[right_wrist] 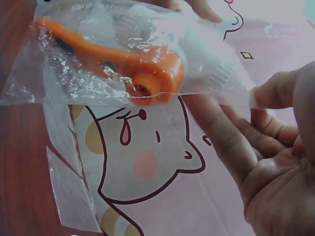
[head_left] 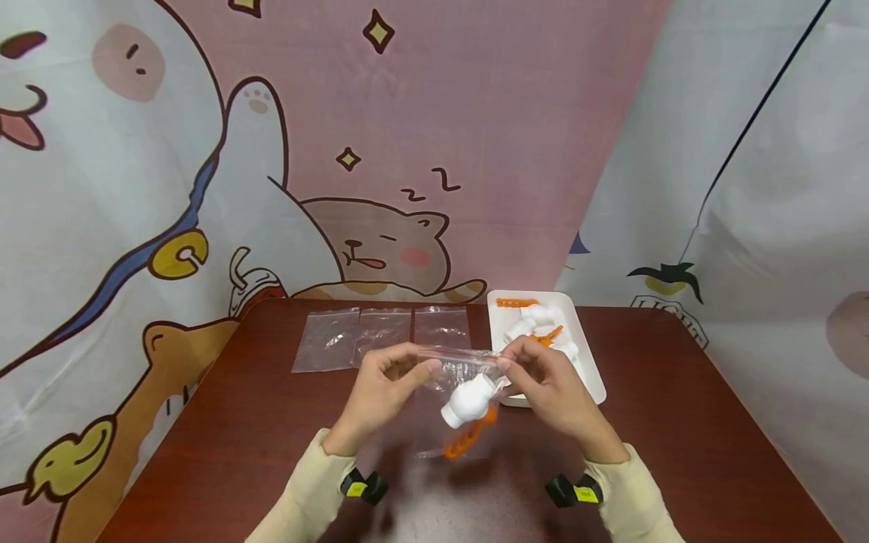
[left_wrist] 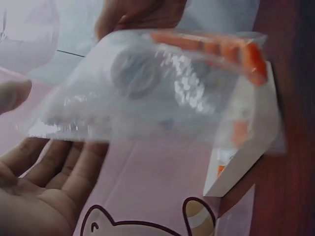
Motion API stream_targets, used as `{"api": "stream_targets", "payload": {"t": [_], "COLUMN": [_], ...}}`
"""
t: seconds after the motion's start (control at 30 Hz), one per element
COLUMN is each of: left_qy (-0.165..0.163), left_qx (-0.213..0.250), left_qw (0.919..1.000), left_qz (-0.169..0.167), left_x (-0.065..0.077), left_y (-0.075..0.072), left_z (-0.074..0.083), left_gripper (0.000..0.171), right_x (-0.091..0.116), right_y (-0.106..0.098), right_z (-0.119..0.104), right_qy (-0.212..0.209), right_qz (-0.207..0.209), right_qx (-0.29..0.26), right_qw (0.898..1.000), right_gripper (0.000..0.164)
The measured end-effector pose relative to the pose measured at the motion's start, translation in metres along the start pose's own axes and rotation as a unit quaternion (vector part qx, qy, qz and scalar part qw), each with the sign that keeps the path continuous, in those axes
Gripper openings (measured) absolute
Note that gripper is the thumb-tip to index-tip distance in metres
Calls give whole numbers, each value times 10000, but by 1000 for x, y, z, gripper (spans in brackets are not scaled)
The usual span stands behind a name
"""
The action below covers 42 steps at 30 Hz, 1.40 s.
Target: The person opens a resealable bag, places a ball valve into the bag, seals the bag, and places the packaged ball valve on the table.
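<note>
My left hand (head_left: 383, 388) and right hand (head_left: 557, 392) hold up a clear plastic bag (head_left: 465, 366) between them, thumbs and fingers pinching its top edge near either corner. Inside it lie a white plastic pipe fitting (head_left: 470, 400) and, lower down, an orange lever handle (head_left: 471, 434). In the right wrist view the orange handle (right_wrist: 157, 73) shows a round hub at one end, and ribbing runs along the white fitting (right_wrist: 216, 69). Seen from the left wrist, the fitting's round end (left_wrist: 134, 73) is blurred behind the film.
Three flat clear bags (head_left: 326, 343) lie side by side at the table's back edge. Right of them a white tray (head_left: 591, 377) holds more white fittings (head_left: 536, 320) and orange handles (head_left: 517, 302). A printed cloth (head_left: 516, 151) hangs behind the brown table (head_left: 679, 422).
</note>
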<state>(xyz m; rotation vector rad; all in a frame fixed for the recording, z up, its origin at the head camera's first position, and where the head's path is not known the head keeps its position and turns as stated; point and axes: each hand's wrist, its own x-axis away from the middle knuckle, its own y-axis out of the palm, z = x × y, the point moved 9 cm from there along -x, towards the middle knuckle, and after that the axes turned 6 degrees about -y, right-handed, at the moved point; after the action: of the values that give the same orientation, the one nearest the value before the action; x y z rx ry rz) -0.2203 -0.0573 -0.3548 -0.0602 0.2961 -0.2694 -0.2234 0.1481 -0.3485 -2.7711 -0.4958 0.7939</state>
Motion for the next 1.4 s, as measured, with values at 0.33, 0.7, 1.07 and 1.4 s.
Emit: {"api": "stream_targets", "payload": {"t": [0.33, 0.7, 1.07, 1.4], "left_qy": [-600, -1392, -2504, -3176], "left_qx": [-245, -687, 107, 178], "left_qw": [9973, 9874, 9658, 9466], "left_qz": [-354, 302, 660, 525], "left_x": [8, 11, 21, 53], "left_y": [19, -8, -46, -74], "left_z": [-24, -43, -97, -131], "left_gripper": [22, 18, 31, 38], "right_x": [-2, -1, 12, 32], "right_y": [1, 2, -30, -44], "right_z": [1, 16, 53, 79], "right_qy": [154, 462, 657, 738], "right_qz": [41, -407, -505, -1177], "right_qx": [-394, -198, 1763, 3053], "right_qw": [9991, 9979, 9808, 9421], "right_gripper": [11, 16, 24, 28]}}
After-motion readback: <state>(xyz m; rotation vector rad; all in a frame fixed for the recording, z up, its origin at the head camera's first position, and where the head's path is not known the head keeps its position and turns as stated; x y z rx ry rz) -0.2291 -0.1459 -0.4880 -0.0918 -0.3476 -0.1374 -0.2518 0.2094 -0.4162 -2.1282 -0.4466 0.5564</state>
